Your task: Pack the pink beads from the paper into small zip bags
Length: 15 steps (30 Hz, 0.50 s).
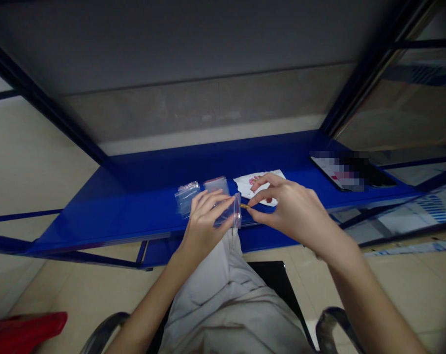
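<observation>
My left hand (205,223) pinches a small clear zip bag (230,212) with a red-striped top, held over the front edge of the blue shelf (134,196). Close to the bag's mouth, my right hand (289,209) grips a tiny golden piece (244,206) between thumb and forefinger. Two more clear zip bags (188,195) lie on the shelf just behind my left hand. Behind my right hand a white paper (254,183) carries small pink items.
A dark phone (351,173) lies on the shelf at the right. Dark blue frame bars rise at both sides against a grey wall. My grey-trousered leg and a black chair seat are below, and something red (23,329) lies on the tiled floor at the lower left.
</observation>
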Tool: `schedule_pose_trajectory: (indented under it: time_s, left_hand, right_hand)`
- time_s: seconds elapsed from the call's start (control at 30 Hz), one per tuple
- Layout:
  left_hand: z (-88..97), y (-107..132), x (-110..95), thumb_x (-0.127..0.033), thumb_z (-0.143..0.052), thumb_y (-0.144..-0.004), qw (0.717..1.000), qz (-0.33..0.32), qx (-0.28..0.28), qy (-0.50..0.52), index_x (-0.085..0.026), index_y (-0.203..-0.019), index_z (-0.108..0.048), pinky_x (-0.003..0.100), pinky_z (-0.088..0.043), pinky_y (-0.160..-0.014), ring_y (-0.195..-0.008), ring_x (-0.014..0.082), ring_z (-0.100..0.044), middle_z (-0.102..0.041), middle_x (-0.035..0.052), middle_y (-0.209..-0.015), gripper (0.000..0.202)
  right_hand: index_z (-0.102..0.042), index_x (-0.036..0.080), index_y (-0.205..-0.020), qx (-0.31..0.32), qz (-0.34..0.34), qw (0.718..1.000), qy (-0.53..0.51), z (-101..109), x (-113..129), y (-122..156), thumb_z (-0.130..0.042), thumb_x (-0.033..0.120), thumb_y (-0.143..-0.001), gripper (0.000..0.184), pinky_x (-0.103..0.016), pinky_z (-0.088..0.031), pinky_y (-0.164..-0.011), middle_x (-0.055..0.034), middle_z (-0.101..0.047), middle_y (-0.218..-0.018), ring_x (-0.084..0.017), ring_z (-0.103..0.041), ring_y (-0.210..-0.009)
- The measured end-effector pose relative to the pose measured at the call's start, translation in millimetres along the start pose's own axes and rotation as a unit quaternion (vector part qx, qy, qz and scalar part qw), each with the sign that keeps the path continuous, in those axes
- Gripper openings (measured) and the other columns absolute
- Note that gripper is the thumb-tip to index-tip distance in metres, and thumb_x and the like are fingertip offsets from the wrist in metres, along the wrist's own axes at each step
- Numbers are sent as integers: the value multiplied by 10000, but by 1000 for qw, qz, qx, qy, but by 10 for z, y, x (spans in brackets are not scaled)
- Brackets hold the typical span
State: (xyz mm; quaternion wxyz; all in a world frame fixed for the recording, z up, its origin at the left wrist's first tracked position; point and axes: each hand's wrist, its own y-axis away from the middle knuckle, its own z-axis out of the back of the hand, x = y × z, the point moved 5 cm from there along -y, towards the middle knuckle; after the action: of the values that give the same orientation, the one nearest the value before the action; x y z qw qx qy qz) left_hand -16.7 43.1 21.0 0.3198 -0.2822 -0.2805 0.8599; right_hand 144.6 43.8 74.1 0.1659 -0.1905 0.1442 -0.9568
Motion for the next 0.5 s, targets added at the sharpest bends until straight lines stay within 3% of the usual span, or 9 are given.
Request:
schedule_pose_trajectory:
  time_s: [0.2, 0.5]
  left_hand:
    - [-14, -36, -54, -201, -624, -799, 1000, -1, 16, -24, -210, -1074, -625, 445, -364, -975, -1073, 239, -596, -699, 52, -1014, 275]
    - [-71, -86, -70, -186, -623, -796, 1000, 10, 16, 17, -210, -1035, -647, 438, -368, -965, -1032, 225, -611, -703, 54, -996, 242]
  right_hand:
    - [-731, 249, -721, -47, 58, 993, 89, 12, 145, 50, -708, 225, -691, 45, -232, -319, -460, 6, -653, -1033, -150, -629, -808]
    - [-725, 247, -759, -39, 68, 996, 49, -58, 116, 8, -701, 259, -732, 38, -230, -354, -485, 2, -635, -1049, -160, -625, -826]
